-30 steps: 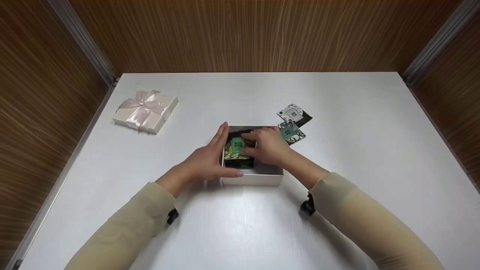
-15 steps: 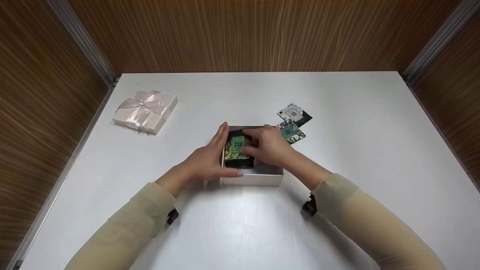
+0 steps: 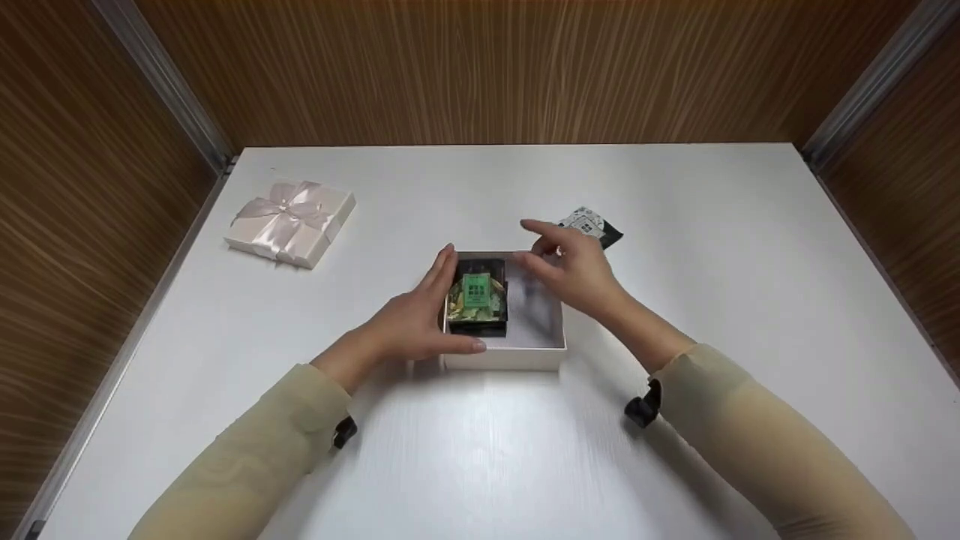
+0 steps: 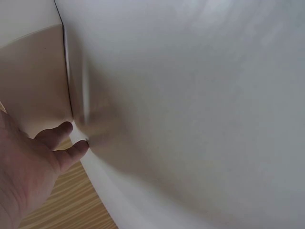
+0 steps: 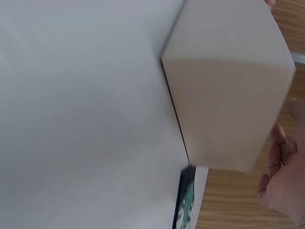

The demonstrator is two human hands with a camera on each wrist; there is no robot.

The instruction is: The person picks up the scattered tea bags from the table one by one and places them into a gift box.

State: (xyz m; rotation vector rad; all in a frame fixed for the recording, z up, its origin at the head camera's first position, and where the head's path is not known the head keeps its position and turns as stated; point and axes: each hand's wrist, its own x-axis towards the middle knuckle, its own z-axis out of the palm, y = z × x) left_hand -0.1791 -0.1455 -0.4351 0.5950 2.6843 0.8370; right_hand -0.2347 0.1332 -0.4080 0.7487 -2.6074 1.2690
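Observation:
A white box (image 3: 504, 360) without a lid stands mid-table, with a stack of dark sachets (image 3: 476, 291) inside its left part, the top one bearing a green label. My left hand (image 3: 405, 324) rests on the box, its straight fingers along the left wall and its thumb over the front rim. Above the box's right rear corner hovers my right hand (image 3: 577, 270), fingers spread and holding nothing. Behind it lies a black-and-white sachet (image 3: 587, 223), partly covered. A teal patterned sachet (image 5: 187, 205) shows beside the box in the right wrist view; the hand hides it in the head view.
A pale flat box (image 3: 289, 225) tied with a ribbon bow sits at the table's far left. Wood-grain panels (image 3: 480, 71) border the white table (image 3: 480, 457) at the back and sides.
My right hand has left the sachet stack and moved right and back to the box's rear corner, its fingers lifting apart. My left hand has stayed still.

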